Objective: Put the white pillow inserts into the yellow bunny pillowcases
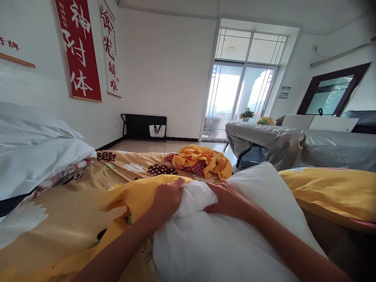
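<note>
Head view shows the left hand (168, 197) closed on a yellow cloth (141, 192) and the right hand (230, 197) pinching a bunched corner of the white pillow (229, 243) below both, still largely bare, while an apparently covered yellow pillow (335, 192) lies right of the right hand.

The left hand (169, 196) clutches a yellow cloth (139, 190) against the bunched corner of a white pillow (223, 246) that the right hand (227, 197) grasps over a patterned sheet (73, 215), with a crumpled fabric heap (205, 158) beyond, a yellow pillow (335, 192) at the right and stacked pillows (38, 156) at the left.
</note>
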The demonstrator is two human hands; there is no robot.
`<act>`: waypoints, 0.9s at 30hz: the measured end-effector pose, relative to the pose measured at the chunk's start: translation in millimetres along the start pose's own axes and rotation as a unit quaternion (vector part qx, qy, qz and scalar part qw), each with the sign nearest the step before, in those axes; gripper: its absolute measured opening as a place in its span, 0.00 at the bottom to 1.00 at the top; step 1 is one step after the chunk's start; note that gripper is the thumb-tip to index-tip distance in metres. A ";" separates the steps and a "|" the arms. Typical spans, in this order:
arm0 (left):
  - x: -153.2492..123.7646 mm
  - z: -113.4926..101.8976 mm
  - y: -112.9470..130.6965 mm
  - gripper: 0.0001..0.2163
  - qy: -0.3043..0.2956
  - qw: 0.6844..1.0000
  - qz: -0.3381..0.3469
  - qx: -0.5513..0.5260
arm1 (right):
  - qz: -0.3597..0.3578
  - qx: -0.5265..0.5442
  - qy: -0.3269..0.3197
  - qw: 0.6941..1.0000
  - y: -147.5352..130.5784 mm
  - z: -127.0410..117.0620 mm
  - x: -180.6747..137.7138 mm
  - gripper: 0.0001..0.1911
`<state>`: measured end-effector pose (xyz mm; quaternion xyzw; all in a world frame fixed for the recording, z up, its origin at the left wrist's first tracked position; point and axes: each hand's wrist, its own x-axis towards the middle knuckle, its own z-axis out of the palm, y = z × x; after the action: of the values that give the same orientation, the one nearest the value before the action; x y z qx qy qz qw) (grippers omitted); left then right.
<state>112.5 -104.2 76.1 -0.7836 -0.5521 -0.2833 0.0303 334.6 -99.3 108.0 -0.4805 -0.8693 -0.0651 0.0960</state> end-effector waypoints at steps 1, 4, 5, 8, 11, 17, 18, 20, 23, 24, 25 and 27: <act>6.5 -1.1 2.3 0.14 0.003 1.000 0.000 0.009 | -0.001 -0.004 0.009 1.000 -8.5 5.7 2.5 0.17; 32.3 -12.1 12.7 0.14 0.029 0.999 0.014 0.011 | -0.020 -0.069 0.032 0.997 -31.8 -2.0 13.4 0.07; 41.7 -18.9 17.8 0.14 0.042 0.999 0.018 0.005 | -0.029 -0.098 0.035 0.994 -35.7 -13.3 18.5 0.07; 66.7 -43.9 35.6 0.15 0.103 0.994 0.025 -0.017 | -0.023 -0.171 0.065 0.983 -35.5 -56.8 37.2 0.09; 81.9 -56.6 48.6 0.15 0.158 0.987 0.038 -0.018 | 0.021 -0.202 0.100 0.974 -29.7 -73.6 57.3 0.10; 75.4 -1.0 37.2 0.14 0.051 0.993 0.069 0.078 | -0.041 -0.116 0.078 0.989 -21.7 18.4 84.6 0.12; 71.3 10.9 31.5 0.13 0.036 0.993 0.080 0.081 | -0.049 -0.109 0.079 0.990 -18.3 32.1 88.5 0.12; 63.3 28.3 17.9 0.13 0.023 0.992 0.094 0.083 | -0.057 -0.101 0.089 0.989 -9.5 46.1 96.0 0.12; 54.1 35.9 -4.9 0.17 0.019 0.992 0.090 0.086 | -0.061 -0.095 0.107 0.988 2.9 43.1 102.0 0.12; 52.1 34.8 -11.8 0.18 0.021 0.993 0.081 0.086 | -0.063 -0.093 0.114 0.987 4.7 40.7 101.5 0.14; 50.7 32.7 -17.6 0.18 0.026 0.994 0.066 0.086 | -0.066 -0.091 0.123 0.986 4.7 39.4 99.8 0.17; 50.3 26.7 -24.2 0.18 0.043 0.994 0.024 0.095 | -0.074 -0.090 0.136 0.984 -1.1 41.5 93.9 0.19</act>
<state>113.7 -42.5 71.4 -0.7772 -0.5558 -0.2623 0.1352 280.6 -14.0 89.2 -0.4084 -0.8719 -0.2145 0.1644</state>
